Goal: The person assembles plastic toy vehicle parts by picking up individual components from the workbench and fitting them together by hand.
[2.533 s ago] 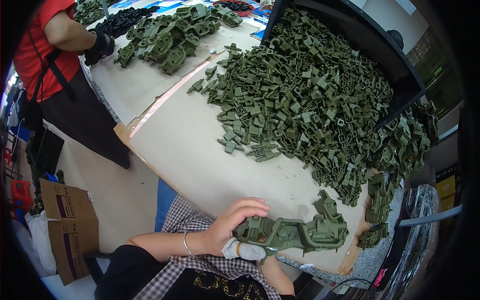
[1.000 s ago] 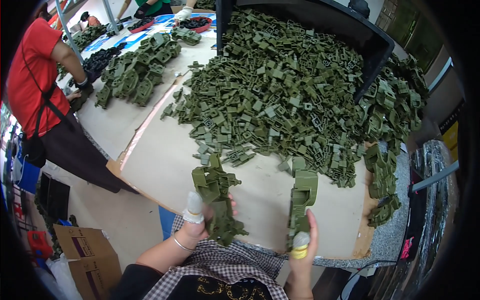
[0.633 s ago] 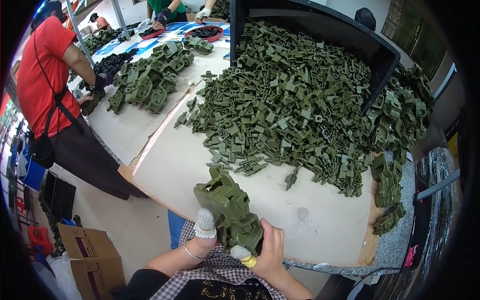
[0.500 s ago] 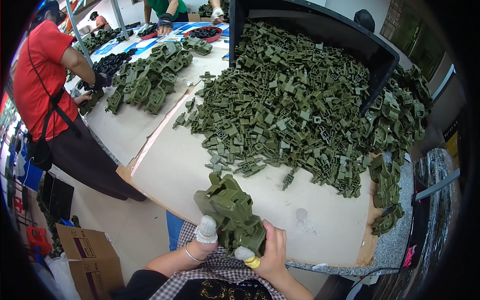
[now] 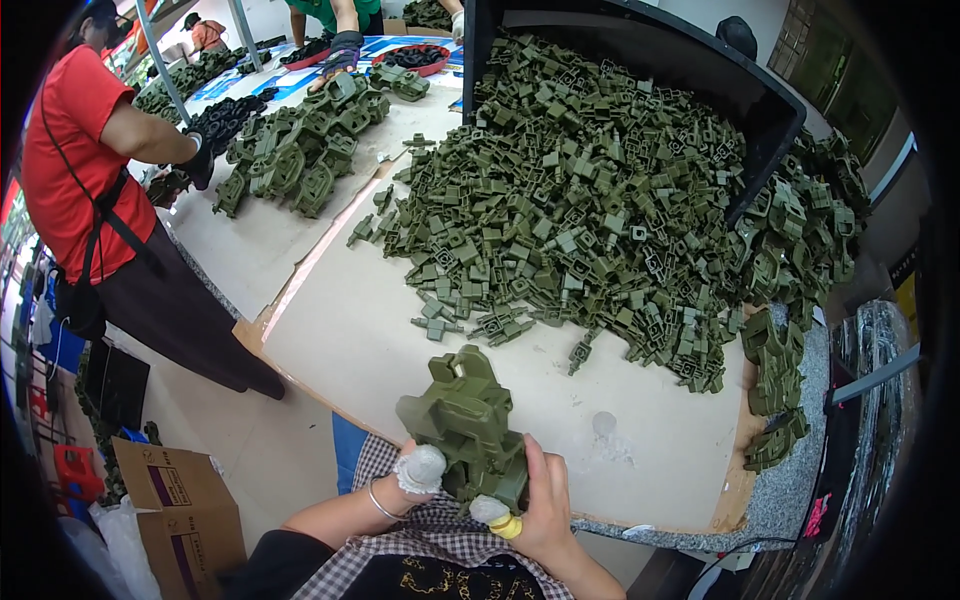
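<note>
An olive-green moulded plastic toy vehicle body (image 5: 468, 420) is held between both hands above the table's near edge, standing roughly on end. My left hand (image 5: 415, 475) grips its lower left side; a white wrap covers the thumb, and the other fingers are hidden behind the part. My right hand (image 5: 540, 500) closes on the lower right side, its thumb wrapped in white and yellow, its fingers along the outer face. Beyond them spreads a large heap of small green plastic parts (image 5: 570, 220), some lying loose at its near rim.
A black bin (image 5: 765, 110) lies tipped behind the heap. More green vehicle bodies (image 5: 775, 370) stack at the right edge, others (image 5: 290, 155) at the far left. A person in red (image 5: 85, 150) works at left, near an open cardboard box (image 5: 185, 510). Another person in green is across the table.
The vehicle body has turned in my hands and stands more upright, showing a different face. At left, the person in red has shifted an arm; the person in green reaches nearer the far bodies.
</note>
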`<state>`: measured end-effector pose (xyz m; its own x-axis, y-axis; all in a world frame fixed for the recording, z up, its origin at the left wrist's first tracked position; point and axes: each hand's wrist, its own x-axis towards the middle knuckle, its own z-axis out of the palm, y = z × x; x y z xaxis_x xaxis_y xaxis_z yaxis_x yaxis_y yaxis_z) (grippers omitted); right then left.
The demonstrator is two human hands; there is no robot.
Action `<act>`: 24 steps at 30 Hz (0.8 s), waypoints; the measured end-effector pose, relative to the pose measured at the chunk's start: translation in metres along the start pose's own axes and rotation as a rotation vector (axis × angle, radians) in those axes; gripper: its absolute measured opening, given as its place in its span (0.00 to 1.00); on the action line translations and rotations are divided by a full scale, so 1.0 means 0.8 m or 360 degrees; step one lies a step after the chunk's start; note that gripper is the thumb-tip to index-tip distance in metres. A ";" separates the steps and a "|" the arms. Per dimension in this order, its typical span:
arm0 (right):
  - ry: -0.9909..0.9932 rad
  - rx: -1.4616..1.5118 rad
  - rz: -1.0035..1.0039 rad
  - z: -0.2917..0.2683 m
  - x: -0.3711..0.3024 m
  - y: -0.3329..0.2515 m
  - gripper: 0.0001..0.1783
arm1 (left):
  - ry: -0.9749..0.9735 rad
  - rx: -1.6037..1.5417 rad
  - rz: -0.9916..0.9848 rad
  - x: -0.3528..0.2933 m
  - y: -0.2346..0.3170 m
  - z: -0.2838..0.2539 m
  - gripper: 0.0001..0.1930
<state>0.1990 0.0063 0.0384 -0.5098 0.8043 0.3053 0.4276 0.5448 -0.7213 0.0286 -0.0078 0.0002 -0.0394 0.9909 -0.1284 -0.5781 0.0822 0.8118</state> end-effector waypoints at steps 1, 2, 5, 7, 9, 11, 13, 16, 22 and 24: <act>0.0000 -0.0008 -0.0006 -0.001 0.000 -0.001 0.49 | -0.0086 -0.0116 0.0157 0.001 0.000 0.005 0.25; -0.0001 -0.0007 -0.0005 0.001 -0.002 -0.001 0.49 | -0.0171 -0.0232 0.0313 0.001 0.000 0.008 0.26; -0.0050 0.0012 0.0035 0.006 -0.003 0.000 0.46 | -0.0259 -0.0087 0.0278 0.005 0.013 0.011 0.27; -0.0027 0.0082 0.0020 0.008 0.000 0.000 0.46 | -0.0199 -0.0139 0.0262 0.006 0.016 0.018 0.26; -0.0030 0.0115 0.0043 0.006 0.008 0.003 0.46 | -0.0122 -0.0198 0.0240 0.010 0.015 0.019 0.26; -0.0050 0.0154 0.0073 0.007 0.012 0.002 0.46 | -0.0018 0.0085 0.0180 0.016 0.009 0.013 0.23; -0.0037 0.0204 0.0145 0.008 0.018 0.002 0.45 | 0.0030 0.0151 0.0194 0.022 0.019 0.023 0.20; -0.0085 0.0174 0.0177 0.010 0.020 0.003 0.44 | 0.0023 0.0266 0.0240 0.026 0.026 0.023 0.20; -0.0099 0.0159 0.0162 0.018 0.021 0.006 0.45 | 0.0008 0.0516 0.0340 0.022 0.019 0.016 0.20; -0.0136 0.0106 0.0166 0.019 0.023 0.005 0.45 | 0.0035 0.0475 0.0314 0.020 0.018 0.017 0.20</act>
<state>0.1800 0.0197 0.0317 -0.5282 0.8310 0.1742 0.4325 0.4399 -0.7870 0.0309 0.0107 0.0178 -0.1461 0.9885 0.0377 -0.2942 -0.0798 0.9524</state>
